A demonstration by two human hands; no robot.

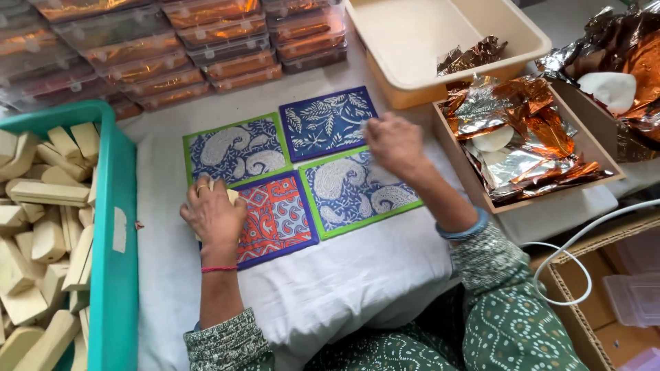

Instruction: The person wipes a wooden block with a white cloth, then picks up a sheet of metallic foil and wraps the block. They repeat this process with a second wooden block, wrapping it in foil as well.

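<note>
Four patterned cloth squares lie in a block on the white cloth [344, 275], between the two hands. The left hand [214, 214] rests on the left edge of the orange and blue square [278, 216], curled over a pale wooden block [232, 196]. The right hand [393, 143] hovers loosely closed at the corner of the dark blue leaf-print square [323, 122]; whether it pinches anything I cannot tell. Two green-edged paisley squares [234, 148] [354, 189] fill the other corners.
</note>
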